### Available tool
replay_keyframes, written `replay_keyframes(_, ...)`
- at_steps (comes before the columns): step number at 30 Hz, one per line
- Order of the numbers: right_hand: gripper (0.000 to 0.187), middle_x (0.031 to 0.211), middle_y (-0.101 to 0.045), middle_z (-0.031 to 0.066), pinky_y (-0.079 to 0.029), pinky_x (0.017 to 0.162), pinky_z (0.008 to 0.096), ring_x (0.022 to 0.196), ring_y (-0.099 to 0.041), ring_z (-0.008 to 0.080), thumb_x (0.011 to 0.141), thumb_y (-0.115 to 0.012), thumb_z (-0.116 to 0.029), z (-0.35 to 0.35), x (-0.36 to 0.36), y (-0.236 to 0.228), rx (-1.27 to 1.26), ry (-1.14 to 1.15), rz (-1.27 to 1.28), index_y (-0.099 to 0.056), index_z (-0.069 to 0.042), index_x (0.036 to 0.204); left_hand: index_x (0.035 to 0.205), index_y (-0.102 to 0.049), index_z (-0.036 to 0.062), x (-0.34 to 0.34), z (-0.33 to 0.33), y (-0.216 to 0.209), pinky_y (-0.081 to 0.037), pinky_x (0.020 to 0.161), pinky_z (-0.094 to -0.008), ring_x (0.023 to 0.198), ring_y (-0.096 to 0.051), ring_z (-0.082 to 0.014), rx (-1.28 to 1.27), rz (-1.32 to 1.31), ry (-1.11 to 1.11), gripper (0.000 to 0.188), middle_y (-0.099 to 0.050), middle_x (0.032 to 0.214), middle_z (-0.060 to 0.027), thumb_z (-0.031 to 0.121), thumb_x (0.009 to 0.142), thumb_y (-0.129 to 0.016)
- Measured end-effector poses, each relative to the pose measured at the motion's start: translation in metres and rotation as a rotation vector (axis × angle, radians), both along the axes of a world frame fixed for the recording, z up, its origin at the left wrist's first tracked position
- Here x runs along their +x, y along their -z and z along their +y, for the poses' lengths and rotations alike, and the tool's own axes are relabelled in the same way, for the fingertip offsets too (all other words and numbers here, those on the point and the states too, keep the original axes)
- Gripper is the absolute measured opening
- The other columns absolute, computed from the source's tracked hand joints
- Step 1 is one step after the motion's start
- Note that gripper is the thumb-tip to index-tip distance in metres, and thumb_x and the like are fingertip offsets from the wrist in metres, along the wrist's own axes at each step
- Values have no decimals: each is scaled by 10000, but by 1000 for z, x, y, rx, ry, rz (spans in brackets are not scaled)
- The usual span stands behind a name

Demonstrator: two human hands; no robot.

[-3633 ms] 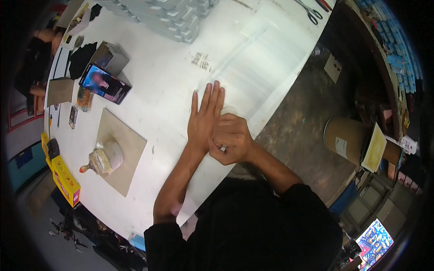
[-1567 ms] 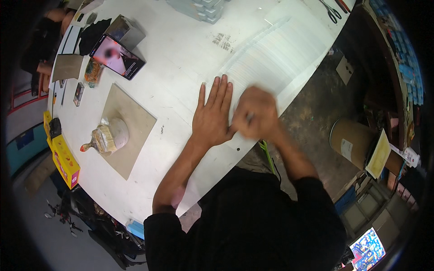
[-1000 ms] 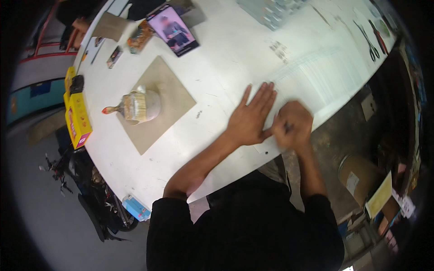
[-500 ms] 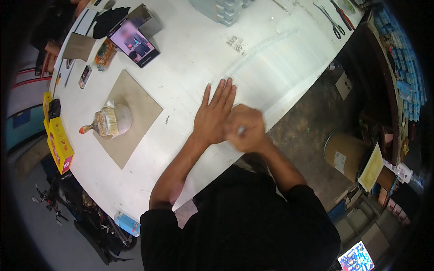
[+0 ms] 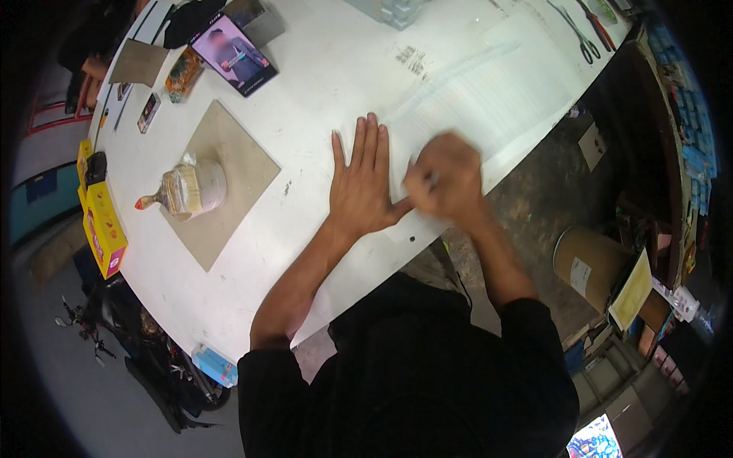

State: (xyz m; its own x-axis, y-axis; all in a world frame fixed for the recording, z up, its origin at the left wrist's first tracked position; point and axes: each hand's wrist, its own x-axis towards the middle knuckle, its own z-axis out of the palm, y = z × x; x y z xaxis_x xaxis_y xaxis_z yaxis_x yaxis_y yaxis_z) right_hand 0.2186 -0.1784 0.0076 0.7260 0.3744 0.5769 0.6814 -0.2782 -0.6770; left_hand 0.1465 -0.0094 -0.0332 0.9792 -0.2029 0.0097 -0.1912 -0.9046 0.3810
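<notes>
My left hand lies flat on the white table, fingers spread and the thumb stretched toward my right hand. Just right of it, my right hand is closed in a fist and blurred by motion. A small greyish end shows at the fist, but I cannot make out what it belongs to. Beyond and beside both hands, a pale, thin sheet with faint fine lines lies on the tabletop, reaching toward the right edge. My left fingertips are close to its left side.
To the left, a brush lies across a white tub on a grey board. A phone leans on a box. Scissors and red-handled pliers lie far right. A brown drum stands beyond the table edge.
My right hand has moved right, away from the left hand. The left hand remains flat, with its thumb now showing outstretched. The whole view has shifted slightly.
</notes>
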Motion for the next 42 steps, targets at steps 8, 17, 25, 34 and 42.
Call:
replay_keyframes(8,149,592,-607,37,-472,583,373,570,-604,267,634,-720,-13,18,-25,-7,-1,-203,204,-616,-113,599,1624,-200,-138,3,5,2,47,1240,-738,1638,-88,-446,41,72,21,1105,-136,1727,-342,408,817,-721)
replay_keyframes(17,144,641,-648,91,-489,584,397,598,-631,278,603,-748,-119,11,-12,0,-104,-71,143,-614,-117,549,1630,-176,-136,0,10,5,8,1228,-760,1632,-100,-458,38,-14,32,1181,-128,1731,-335,542,840,-733)
replay_keyframes(25,232,540,-561,43,-451,573,342,508,-572,232,617,-697,3,25,-23,2,-13,-84,108,-515,-115,534,1608,-230,-149,-6,9,-8,-5,1223,-770,1625,-131,-468,18,82,18,1006,-158,1716,-352,381,894,-698)
replay_keyframes(34,225,549,-567,32,-479,588,355,535,-597,237,614,-707,-12,28,-27,4,-141,-25,78,-536,-135,537,1626,-195,-136,-11,14,7,8,1222,-773,1630,-79,-478,73,13,26,980,-119,1737,-327,432,938,-601)
replay_keyframes(42,237,538,-566,34,-470,582,348,523,-588,236,603,-717,-10,31,-36,7,26,5,112,-514,-113,538,1612,-238,-142,-18,12,2,-19,1226,-770,1627,-145,-456,-6,-27,-2,904,-180,1729,-320,328,933,-605)
